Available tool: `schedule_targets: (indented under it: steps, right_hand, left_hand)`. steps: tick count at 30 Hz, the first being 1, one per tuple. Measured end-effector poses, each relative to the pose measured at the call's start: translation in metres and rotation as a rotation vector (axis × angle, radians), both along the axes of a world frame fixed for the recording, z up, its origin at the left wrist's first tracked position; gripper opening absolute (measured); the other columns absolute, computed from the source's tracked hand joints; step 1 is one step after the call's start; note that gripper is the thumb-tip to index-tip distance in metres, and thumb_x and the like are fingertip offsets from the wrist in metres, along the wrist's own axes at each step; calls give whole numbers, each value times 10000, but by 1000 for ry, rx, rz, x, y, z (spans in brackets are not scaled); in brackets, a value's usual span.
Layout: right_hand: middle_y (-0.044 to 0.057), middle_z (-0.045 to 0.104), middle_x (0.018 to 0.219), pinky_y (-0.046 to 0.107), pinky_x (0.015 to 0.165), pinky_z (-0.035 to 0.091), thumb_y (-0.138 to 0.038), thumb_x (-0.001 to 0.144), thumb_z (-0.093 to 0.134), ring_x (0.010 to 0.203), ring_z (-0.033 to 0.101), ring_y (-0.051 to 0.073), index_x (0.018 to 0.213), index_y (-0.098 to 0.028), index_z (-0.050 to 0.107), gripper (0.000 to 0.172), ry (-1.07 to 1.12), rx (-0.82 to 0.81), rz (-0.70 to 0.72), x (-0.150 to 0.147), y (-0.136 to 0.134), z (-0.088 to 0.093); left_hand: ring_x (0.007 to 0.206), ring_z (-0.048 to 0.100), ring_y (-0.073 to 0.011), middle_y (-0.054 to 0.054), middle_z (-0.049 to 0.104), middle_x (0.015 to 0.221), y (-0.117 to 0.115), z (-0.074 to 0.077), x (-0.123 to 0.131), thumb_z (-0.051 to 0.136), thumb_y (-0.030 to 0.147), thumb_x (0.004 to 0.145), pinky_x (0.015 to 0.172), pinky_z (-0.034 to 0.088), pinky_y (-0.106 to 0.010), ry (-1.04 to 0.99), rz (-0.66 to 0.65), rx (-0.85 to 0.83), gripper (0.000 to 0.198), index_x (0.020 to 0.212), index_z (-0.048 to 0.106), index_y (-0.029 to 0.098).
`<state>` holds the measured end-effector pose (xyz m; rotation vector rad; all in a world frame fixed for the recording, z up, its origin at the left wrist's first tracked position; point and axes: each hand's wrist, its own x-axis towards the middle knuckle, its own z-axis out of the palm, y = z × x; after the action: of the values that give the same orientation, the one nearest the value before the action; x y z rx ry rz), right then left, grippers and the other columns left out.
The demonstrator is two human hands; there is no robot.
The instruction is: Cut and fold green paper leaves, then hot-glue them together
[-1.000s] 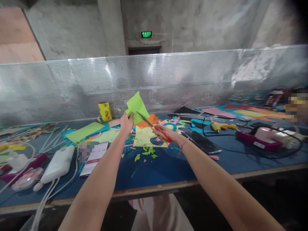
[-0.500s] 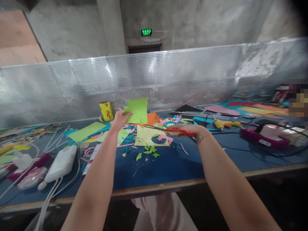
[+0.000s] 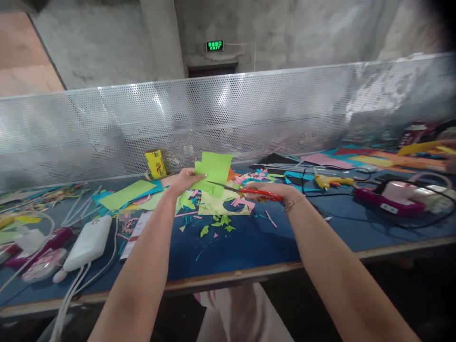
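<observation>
On the far left of the blue table [image 3: 249, 249], a white power bank [image 3: 89, 243] lies with its cables trailing over the near edge. A flat green sheet [image 3: 126, 194] rests farther back, and a small yellow box [image 3: 156, 164] stands against the perforated metal screen [image 3: 285, 109].

Near the middle, the left hand [image 3: 183, 180] is raised a little off the table, with thumb and fingers pinched on the left edge of a piece of green paper [image 3: 215, 170]. The paper is held nearly upright above a pale yellow sheet [image 3: 217, 205] and a scatter of green scraps [image 3: 221, 222].

Just to the right, the red-handled scissors [image 3: 249, 191] point left. Their blades are slightly parted and their tips meet the lower part of the green paper. The right hand [image 3: 276, 190] is closed around the handles, knuckles up, with a thin bracelet at the wrist.

Farther right, a yellow glue gun [image 3: 329, 181] lies among black cords. A pink machine [image 3: 395, 195] sits near the table's right end, with coloured sheets spread behind it.
</observation>
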<state>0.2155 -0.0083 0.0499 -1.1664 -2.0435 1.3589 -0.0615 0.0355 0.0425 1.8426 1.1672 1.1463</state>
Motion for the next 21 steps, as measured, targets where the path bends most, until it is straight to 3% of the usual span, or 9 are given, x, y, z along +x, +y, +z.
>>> schedule_targets:
  steps: [8, 12, 16, 21]
  right_hand:
    - [-21, 447, 522, 226, 409, 303, -322, 688, 592, 445, 392, 79, 701, -176, 552, 151, -58, 15, -37, -3, -6, 4]
    - [-31, 443, 552, 219, 422, 300, -361, 698, 581, 452, 382, 68, 764, -172, 537, 204, -128, 92, 33, 0, 0, 0]
    - [-43, 413, 524, 222, 410, 290, -427, 710, 557, 431, 358, 63, 687, -177, 479, 263, -134, 95, 91, 1, 5, -4]
    - [-49, 417, 489, 204, 379, 277, -373, 682, 590, 403, 353, 51, 672, -170, 495, 224, -84, 111, 80, -1, 1, -2]
  left_hand:
    - [593, 578, -137, -30, 656, 687, 0, 1, -2, 673, 460, 568, 573, 451, -253, -20, -25, -29, 367, 752, 674, 143]
    - [588, 580, -138, -33, 657, 688, -3, 3, -2, 674, 453, 567, 567, 451, -252, -33, -37, -35, 364, 751, 674, 139]
    - [589, 581, -134, -29, 652, 676, -4, 4, -3, 677, 438, 569, 586, 456, -261, -46, -29, -27, 359, 768, 675, 140]
    - [595, 583, -138, -24, 652, 669, -5, 4, -4, 688, 419, 560, 587, 460, -266, -52, -29, -35, 346, 780, 677, 152]
